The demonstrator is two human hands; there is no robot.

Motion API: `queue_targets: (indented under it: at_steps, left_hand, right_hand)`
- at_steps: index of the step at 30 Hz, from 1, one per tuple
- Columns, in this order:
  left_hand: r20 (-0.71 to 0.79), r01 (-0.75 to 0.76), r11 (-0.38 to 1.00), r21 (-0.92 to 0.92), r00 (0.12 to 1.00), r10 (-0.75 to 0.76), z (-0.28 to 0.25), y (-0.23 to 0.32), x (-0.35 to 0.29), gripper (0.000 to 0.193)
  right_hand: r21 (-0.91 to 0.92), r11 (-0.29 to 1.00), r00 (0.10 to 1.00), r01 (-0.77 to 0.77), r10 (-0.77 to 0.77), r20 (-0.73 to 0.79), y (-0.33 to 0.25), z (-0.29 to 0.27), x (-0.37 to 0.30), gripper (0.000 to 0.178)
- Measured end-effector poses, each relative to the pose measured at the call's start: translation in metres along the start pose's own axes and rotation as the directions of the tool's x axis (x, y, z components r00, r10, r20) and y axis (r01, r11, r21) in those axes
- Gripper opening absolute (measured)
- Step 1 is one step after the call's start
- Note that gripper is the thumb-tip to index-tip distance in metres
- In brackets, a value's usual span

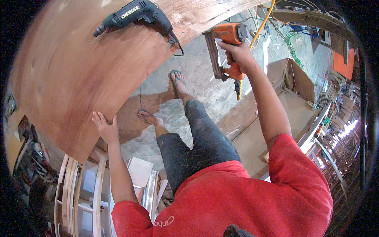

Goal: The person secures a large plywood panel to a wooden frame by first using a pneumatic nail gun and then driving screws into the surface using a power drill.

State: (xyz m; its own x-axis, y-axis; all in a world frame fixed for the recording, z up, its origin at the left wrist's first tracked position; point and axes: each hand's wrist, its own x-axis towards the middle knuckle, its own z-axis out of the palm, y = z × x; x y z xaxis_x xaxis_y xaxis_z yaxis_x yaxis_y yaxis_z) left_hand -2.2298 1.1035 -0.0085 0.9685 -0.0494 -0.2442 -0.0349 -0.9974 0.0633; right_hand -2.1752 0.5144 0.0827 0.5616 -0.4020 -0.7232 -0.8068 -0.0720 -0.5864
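My right hand [239, 55] is closed around the handle of an orange and black nail gun [228, 34], held out over the floor beside the wooden panel. A hose fitting hangs from the bottom of its grip. My left hand [106, 127] lies with fingers spread on the near edge of a large reddish-brown plywood panel [79, 91]. On top of that panel, toward the far side, rests a dark power drill [136, 15], its bit pointing left and its cord trailing off the edge.
Curved wooden frame pieces [73, 193] and white offcuts [140, 172] stand at the lower left. A large brown board box [292, 110] lies to the right. A yellow hose [262, 23] and a coiled green hose [292, 47] run at the back. An orange sheet [343, 63] leans far right.
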Motion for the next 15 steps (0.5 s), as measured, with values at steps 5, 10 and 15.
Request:
queue_targets:
  at_steps: [5, 10, 15]
  left_hand:
    - [0.02, -0.008, 1.0, -0.019, 1.0, 0.008, -0.001, -0.003, 0.003, 0.08]
    - [0.026, -0.03, 0.999, -0.032, 0.999, 0.031, -0.006, -0.003, 0.003, 0.077]
    - [0.03, -0.029, 0.998, -0.047, 0.999, 0.03, -0.004, -0.004, 0.002, 0.076]
  right_hand:
    - [-0.072, 0.997, 0.998, 0.038, -0.035, 0.051, -0.015, 0.006, 0.011, 0.028]
    - [-0.135, 0.99, 0.998, 0.04, -0.034, 0.047, -0.016, 0.006, 0.015, 0.025]
    - [-0.18, 0.981, 0.997, 0.073, -0.067, 0.039, -0.011, 0.006, 0.019, 0.026]
